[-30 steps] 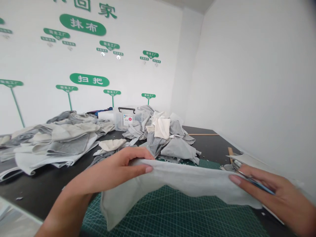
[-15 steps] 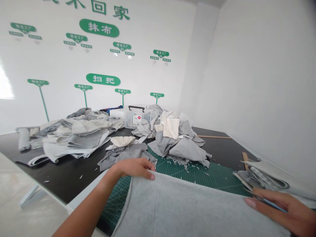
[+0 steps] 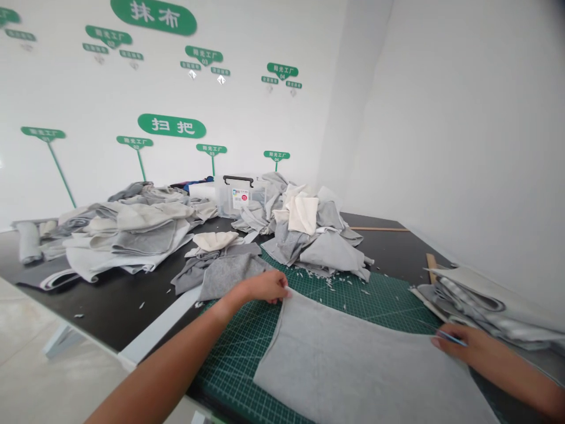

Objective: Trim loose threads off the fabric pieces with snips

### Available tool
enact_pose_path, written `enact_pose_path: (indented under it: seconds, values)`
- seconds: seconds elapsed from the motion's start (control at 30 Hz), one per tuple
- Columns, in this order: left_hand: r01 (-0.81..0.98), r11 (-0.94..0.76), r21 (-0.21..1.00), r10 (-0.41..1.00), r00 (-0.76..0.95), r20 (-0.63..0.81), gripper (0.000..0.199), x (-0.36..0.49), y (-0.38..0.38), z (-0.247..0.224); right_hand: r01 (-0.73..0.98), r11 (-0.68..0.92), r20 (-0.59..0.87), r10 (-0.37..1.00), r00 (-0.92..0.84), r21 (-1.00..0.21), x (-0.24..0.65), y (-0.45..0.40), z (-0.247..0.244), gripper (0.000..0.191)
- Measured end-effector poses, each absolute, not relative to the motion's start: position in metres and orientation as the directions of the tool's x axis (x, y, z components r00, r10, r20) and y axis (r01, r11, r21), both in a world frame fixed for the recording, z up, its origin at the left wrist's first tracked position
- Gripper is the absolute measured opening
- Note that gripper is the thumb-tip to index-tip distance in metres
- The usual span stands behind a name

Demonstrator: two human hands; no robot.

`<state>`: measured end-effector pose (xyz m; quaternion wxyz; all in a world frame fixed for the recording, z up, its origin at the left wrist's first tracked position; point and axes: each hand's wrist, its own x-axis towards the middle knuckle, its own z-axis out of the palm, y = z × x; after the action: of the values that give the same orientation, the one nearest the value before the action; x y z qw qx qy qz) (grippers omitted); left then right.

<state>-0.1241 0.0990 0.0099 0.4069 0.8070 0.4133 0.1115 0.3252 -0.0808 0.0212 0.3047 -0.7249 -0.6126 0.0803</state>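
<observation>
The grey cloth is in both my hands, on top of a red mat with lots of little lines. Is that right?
Almost: the mat is green, not red, as the head view shows. Left hand and right hand do hold the grey cloth.

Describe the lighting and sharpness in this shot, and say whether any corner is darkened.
Head view: soft light, no hard shadows on the grey cloth; head view: top right corner darkened; head view: lettering smeared on the lower far-left wall sign, and the thin tool in the right hand too blurred to identify.
</observation>
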Motion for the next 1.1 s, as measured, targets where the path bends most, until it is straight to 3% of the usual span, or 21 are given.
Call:
enact_pose_path:
  seconds: [0.07,0.17,0.3,0.4,0.5,0.63,0.73,0.87,1.1]
  values:
    - [0.599,-0.242,0.764,0.772,0.596,-0.222,0.031,-0.119,0.096,0.005,0.851,-0.162,0.105,0.964,0.245,-0.499,0.339,-0.077,0.027,0.028]
    - [0.594,-0.150,0.790,0.802,0.541,-0.254,0.037,-0.112,0.092,0.002,0.877,-0.228,0.097,0.951,0.294,-0.424,0.341,-0.067,0.037,0.036]
    - [0.412,-0.079,0.908,0.842,0.515,-0.160,0.030,-0.103,0.089,-0.004,0.900,-0.001,0.068,0.997,0.033,-0.435,0.289,-0.051,0.051,0.033]
    - [0.246,-0.161,0.956,0.847,0.531,0.006,0.031,-0.096,0.090,-0.015,0.860,0.136,0.070,0.991,-0.116,-0.491,0.229,-0.039,0.064,0.035]
    - [0.194,-0.253,0.948,0.840,0.530,0.116,0.034,-0.092,0.092,-0.026,0.823,0.196,0.102,0.980,-0.168,-0.533,0.173,-0.025,0.067,0.030]
    - [0.212,-0.320,0.923,0.831,0.530,0.166,0.037,-0.092,0.094,-0.034,0.753,0.215,0.202,0.973,-0.111,-0.622,0.121,0.000,0.036,0.030]
    - [0.224,-0.380,0.898,0.814,0.542,0.209,0.034,-0.093,0.093,-0.035,0.739,0.134,0.243,0.969,0.041,-0.661,0.103,0.011,0.002,0.030]
    - [0.230,-0.404,0.885,0.818,0.524,0.237,0.033,-0.093,0.092,-0.035,0.742,0.170,0.267,0.964,0.013,-0.649,0.100,0.011,-0.021,0.031]
    - [0.191,-0.358,0.914,0.857,0.456,0.240,0.034,-0.092,0.095,-0.042,0.771,0.183,0.282,0.959,-0.005,-0.610,0.102,0.010,-0.021,0.031]
